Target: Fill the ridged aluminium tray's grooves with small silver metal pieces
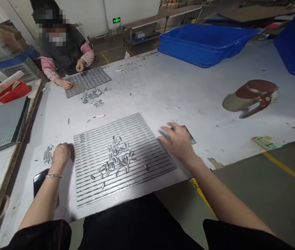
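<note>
Right hand, in the head view, hovers blurred by the ribbed sheet's right edge; its fingers look spread, but I cannot tell whether they grip anything. Left hand is curled at the sheet's left edge, its grip hidden. Loose metal pieces lie heaped on the sheet's middle, so they are left of the right hand and right of the left hand, about equally near both; one stray piece is nearer the right. Their long axes point several ways, while the sheet's ribs run from its left side to its right, slightly slanted.

Left of the sheet are a small pile of pieces and a dark phone-like thing partly behind the left forearm. A dark flat block sits right of the sheet, partly behind the right hand. Beyond the sheet across the table, a co-worker leans over another plate; farther right are a brown-lidded jug and a blue tray.
</note>
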{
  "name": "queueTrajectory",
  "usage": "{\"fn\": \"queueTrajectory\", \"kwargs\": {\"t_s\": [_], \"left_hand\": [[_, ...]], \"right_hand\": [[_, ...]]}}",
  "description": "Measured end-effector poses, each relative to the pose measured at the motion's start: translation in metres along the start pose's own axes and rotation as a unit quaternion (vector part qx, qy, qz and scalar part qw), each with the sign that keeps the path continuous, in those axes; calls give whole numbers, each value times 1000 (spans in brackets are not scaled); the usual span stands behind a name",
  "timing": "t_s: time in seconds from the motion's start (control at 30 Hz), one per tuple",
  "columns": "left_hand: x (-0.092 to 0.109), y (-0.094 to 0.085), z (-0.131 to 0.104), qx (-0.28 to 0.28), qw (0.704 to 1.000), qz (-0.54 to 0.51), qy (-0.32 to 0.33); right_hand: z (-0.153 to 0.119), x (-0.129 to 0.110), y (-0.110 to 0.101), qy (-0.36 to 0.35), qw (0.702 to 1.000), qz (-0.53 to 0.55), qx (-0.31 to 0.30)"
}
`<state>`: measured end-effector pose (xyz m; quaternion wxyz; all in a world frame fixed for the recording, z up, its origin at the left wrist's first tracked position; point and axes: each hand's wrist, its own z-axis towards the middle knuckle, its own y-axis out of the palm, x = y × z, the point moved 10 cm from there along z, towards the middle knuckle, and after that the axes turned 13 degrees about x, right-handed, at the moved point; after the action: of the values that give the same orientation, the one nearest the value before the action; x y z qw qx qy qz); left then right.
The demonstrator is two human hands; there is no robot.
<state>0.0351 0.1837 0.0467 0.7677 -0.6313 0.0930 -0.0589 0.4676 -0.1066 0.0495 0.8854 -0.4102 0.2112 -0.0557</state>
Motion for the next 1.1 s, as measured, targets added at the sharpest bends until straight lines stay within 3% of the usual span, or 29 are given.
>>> {"fn": "queueTrajectory", "kwargs": {"t_s": [0.07,0.13,0.2,0.27,0.4,0.63,0.87,1.1], "left_hand": [[5,-6,-6,8,1000,17,4],[15,-21,-16,48,999,-9,12],[30,-35,-30,81,993,-73,35],[45,-43,-49,85,984,-147,52],[55,-47,-87,69,963,-256,41],[42,-48,-129,101,931,-350,13],[45,-35,-164,58,878,-475,-17],[54,-33,-174,64,870,-488,32]], "right_hand": [[-14,-75,21,-121,979,136,-87],[-32,-134,41,-209,945,191,-166],[-42,-167,60,-242,932,173,-206],[-44,-181,73,-253,931,131,-227],[-42,-188,86,-268,921,74,-273],[-49,-189,93,-287,890,50,-351],[-36,-178,86,-217,919,114,-309],[-53,-180,105,-236,915,38,-326]]}}
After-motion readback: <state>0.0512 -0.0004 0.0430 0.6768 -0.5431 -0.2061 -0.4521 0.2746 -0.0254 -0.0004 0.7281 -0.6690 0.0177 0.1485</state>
